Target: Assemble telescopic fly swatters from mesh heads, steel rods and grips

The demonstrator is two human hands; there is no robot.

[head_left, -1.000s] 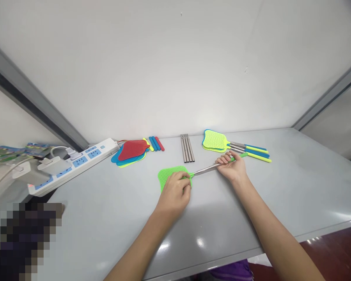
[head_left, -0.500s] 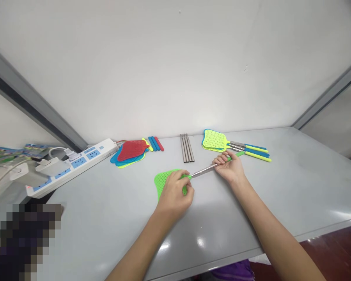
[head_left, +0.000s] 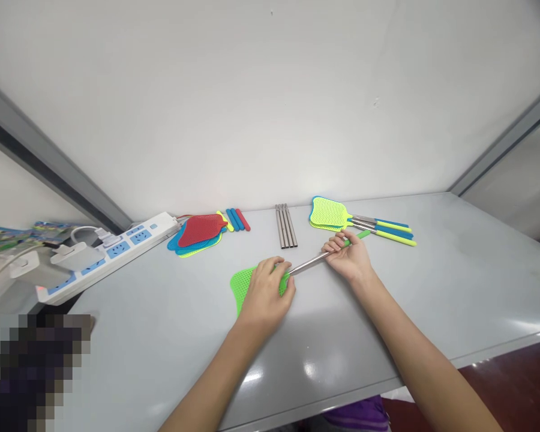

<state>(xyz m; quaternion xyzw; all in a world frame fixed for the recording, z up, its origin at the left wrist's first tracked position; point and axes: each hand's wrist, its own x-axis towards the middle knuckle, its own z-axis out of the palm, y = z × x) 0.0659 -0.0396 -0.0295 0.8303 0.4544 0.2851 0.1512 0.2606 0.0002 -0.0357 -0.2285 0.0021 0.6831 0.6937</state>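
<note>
A green fly swatter (head_left: 240,284) with a metal rod lies slantwise between my hands, low over the grey table. My left hand (head_left: 269,291) is closed on the neck of its perforated head, covering part of the mesh. My right hand (head_left: 348,257), palm turned up, has its fingers wrapped round the green handle (head_left: 363,234) near where the rod enters. Just behind my right hand lie stacked fly swatters (head_left: 329,213) in yellow and blue, their handles pointing right. Several bare metal rods (head_left: 287,227) lie side by side at the back.
Loose swatter heads (head_left: 202,231) in red, blue and yellow are piled at the back left, beside short coloured handles (head_left: 237,219). A white power strip (head_left: 112,257) with plugged-in adapters runs along the left. The wall (head_left: 270,108) closes off the back of the table.
The green swatter has shifted slightly left along with both hands. Its head reaches a little further left, and the grips look much the same.
</note>
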